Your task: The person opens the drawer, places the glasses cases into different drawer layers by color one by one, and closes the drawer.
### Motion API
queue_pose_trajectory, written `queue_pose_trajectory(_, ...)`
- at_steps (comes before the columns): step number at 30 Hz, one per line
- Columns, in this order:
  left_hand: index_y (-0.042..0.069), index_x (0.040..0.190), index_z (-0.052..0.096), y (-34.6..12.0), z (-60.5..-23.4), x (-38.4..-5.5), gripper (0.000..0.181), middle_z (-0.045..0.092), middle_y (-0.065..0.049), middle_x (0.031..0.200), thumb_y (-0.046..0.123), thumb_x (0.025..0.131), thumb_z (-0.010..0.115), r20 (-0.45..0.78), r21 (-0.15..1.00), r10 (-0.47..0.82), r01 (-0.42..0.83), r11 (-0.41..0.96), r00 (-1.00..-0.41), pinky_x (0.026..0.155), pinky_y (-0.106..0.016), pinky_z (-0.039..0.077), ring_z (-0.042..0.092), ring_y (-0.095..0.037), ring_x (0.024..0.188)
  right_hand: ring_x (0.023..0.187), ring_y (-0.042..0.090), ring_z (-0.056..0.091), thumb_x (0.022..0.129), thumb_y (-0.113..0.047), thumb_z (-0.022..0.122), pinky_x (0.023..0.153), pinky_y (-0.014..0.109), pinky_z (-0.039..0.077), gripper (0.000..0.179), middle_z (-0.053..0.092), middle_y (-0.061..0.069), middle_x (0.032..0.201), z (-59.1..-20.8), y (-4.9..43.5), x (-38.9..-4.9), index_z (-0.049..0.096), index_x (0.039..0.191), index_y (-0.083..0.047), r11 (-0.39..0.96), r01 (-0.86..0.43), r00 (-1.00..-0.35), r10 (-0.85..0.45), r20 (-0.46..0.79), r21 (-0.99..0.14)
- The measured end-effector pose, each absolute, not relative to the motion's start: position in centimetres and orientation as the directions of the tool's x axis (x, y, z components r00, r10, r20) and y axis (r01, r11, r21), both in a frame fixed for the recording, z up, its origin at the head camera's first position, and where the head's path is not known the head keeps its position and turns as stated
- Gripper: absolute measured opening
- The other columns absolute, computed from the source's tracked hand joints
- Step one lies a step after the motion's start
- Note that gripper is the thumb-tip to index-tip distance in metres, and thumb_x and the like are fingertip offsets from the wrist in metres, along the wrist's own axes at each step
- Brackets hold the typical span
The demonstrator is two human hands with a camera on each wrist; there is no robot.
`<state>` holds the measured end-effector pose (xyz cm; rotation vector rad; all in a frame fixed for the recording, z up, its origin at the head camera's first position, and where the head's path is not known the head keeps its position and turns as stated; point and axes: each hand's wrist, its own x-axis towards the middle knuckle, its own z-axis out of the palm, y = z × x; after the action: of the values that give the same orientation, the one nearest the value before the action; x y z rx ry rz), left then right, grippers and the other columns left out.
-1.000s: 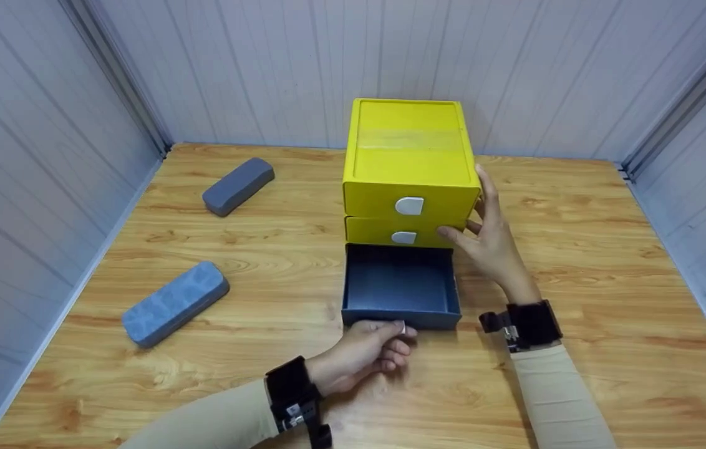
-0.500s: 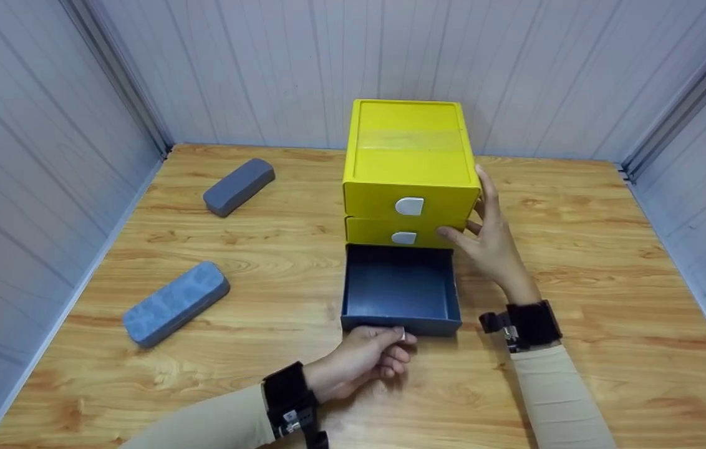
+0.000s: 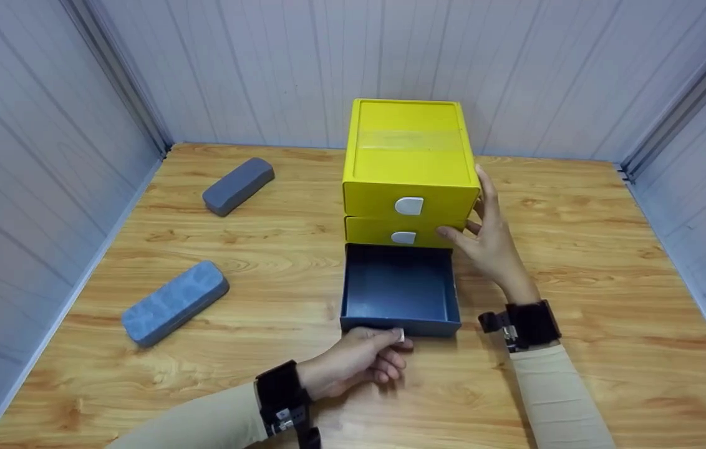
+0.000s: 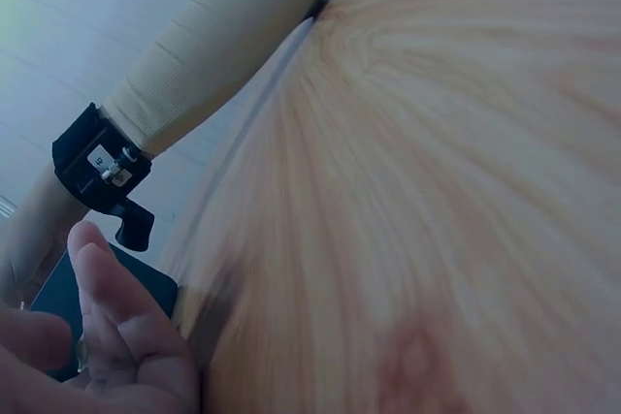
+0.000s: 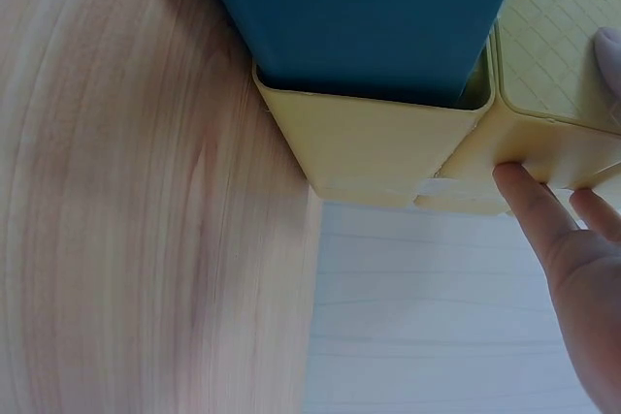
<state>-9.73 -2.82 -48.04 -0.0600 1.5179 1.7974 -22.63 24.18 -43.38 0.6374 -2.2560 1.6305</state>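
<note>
A yellow drawer unit (image 3: 410, 149) stands with its dark blue bottom drawer (image 3: 400, 293) pulled out; the drawer's inside is bare. My left hand (image 3: 356, 358) pinches the white pull tab (image 3: 400, 335) on that drawer's front, thumb on top and the other fingers curled below. In the left wrist view the drawer's dark front (image 4: 150, 283) shows behind the fingers. My right hand (image 3: 493, 246) braces the unit's right side, thumb on the front of the middle drawer (image 3: 368, 231). The right wrist view has its straight fingers (image 5: 534, 203) pressing the side wall.
Two oblong cases lie on the wooden table (image 3: 284, 268) to the left: a light blue one (image 3: 175, 302) nearer me and a grey one (image 3: 238, 186) farther back. Pale panel walls (image 3: 253, 75) enclose the back and both sides.
The bottom drawer has slid slightly farther out towards me, with my left hand moving along. During the last half second my left hand shifts a little left. The right hand stays put.
</note>
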Motion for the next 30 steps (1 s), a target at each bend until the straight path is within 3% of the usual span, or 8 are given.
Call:
queue_pose_trajectory(9, 0.0, 0.119, 0.076, -5.8, -46.7, -9.6, 0.029, 0.076, -0.007, 0.084, 0.023, 0.106, 0.064, -0.42, 0.9, 0.576, -0.4, 0.169, -0.701, 0.062, -0.024, 0.057, 0.07, -0.011, 0.068, 0.149, 0.027, 0.044, 0.094, -0.01, 0.081, 0.106, 0.055, 0.054, 0.108, 0.024, -0.008, 0.173, -43.3, 24.0, -22.6, 0.009, 0.171, -0.032, 0.262, -0.491, -0.871, -0.176, 0.459, -0.831)
queue_pose_trajectory(14, 0.004, 0.109, 0.077, -8.6, -45.1, -10.7, 0.024, 0.078, -0.019, 0.102, 0.025, 0.106, 0.065, -0.318, 0.948, 0.665, -0.206, 0.244, -0.676, 0.075, -0.031, 0.062, 0.073, -0.016, 0.079, 0.148, 0.028, 0.046, 0.093, -0.01, 0.081, 0.106, 0.052, 0.055, 0.108, 0.024, -0.007, 0.173, -43.3, 24.1, -22.6, 0.009, 0.171, -0.029, 0.269, -0.496, -0.868, -0.171, 0.466, -0.825)
queue_pose_trajectory(20, 0.003, 0.111, 0.076, -12.4, -42.7, -12.6, 0.024, 0.077, -0.019, 0.105, 0.024, 0.107, 0.065, -0.136, 0.962, 0.758, 0.098, 0.255, -0.638, 0.083, -0.038, 0.064, 0.074, -0.034, 0.09, 0.149, 0.028, 0.044, 0.094, -0.011, 0.081, 0.107, 0.055, 0.053, 0.108, 0.022, -0.007, 0.174, -43.3, 24.1, -22.7, 0.008, 0.171, -0.031, 0.279, -0.496, -0.868, -0.174, 0.464, -0.823)
queue_pose_trajectory(22, 0.006, 0.113, 0.077, -13.5, -41.9, -13.3, 0.024, 0.077, -0.013, 0.103, 0.025, 0.107, 0.065, -0.081, 0.936, 0.747, 0.208, 0.285, -0.659, 0.082, -0.036, 0.063, 0.074, -0.035, 0.092, 0.15, 0.029, 0.044, 0.094, -0.01, 0.08, 0.107, 0.058, 0.053, 0.108, 0.022, -0.006, 0.174, -43.3, 24.1, -22.6, 0.007, 0.171, -0.031, 0.274, -0.498, -0.867, -0.178, 0.466, -0.823)
queue_pose_trajectory(26, 0.014, 0.119, 0.077, -15.6, -40.8, -15.0, 0.025, 0.078, -0.002, 0.11, 0.033, 0.105, 0.067, 0.027, 0.833, 0.661, 0.383, 0.399, -0.75, 0.088, -0.035, 0.059, 0.072, -0.023, 0.099, 0.149, 0.03, 0.044, 0.094, -0.008, 0.08, 0.106, 0.061, 0.052, 0.109, 0.024, -0.006, 0.173, -43.4, 24.1, -22.6, 0.006, 0.171, -0.03, 0.261, -0.501, -0.865, -0.182, 0.468, -0.825)
queue_pose_trajectory(30, 0.017, 0.129, 0.074, -17.8, -40.5, -16.7, 0.03, 0.075, 0.002, 0.126, 0.033, 0.104, 0.071, 0.138, 0.742, 0.556, 0.458, 0.489, -0.819, 0.098, -0.047, 0.055, 0.068, -0.022, 0.114, 0.149, 0.03, 0.044, 0.095, -0.008, 0.08, 0.107, 0.06, 0.052, 0.109, 0.024, -0.005, 0.173, -43.3, 24.0, -22.6, 0.006, 0.171, -0.03, 0.259, -0.497, -0.867, -0.182, 0.463, -0.828)
